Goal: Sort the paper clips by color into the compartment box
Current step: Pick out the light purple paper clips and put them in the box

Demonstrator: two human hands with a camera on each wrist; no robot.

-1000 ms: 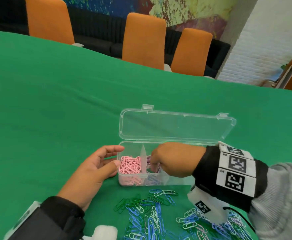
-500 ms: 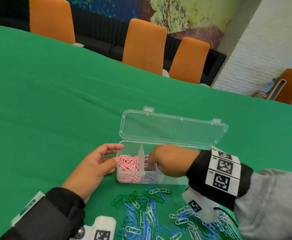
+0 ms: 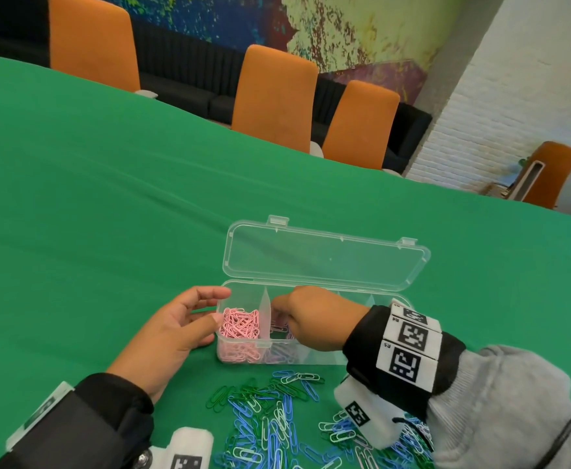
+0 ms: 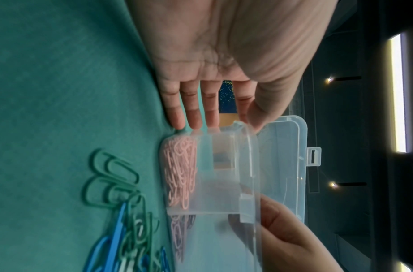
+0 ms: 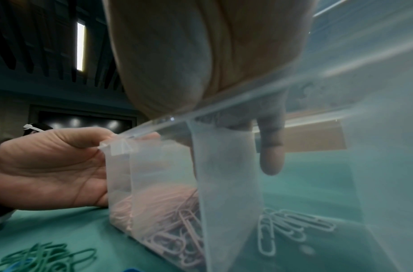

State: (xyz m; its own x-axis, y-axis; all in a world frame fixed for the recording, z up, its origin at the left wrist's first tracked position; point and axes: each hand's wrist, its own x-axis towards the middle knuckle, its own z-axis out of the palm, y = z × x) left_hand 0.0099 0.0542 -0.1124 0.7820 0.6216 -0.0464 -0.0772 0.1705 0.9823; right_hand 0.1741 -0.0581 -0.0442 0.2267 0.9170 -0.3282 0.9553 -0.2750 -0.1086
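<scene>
Clear box (image 3: 314,355) on green table (image 3: 108,214), lid (image 3: 324,257) thrown back; pink clips (image 3: 240,324) heaped in leftmost compartment, lilac clips (image 3: 279,353) in the next, white clips (image 5: 291,228) seen in a further one from the right wrist view. Left hand (image 3: 172,330) spread and relaxed, thumb and fingertips touching box's left end; right hand (image 3: 311,316) dipped knuckles-up into second compartment beside divider (image 3: 265,314), fingers curled, contents of grasp could not be told. Loose blue, green and white clips (image 3: 277,421) scattered on table just in front of box.
</scene>
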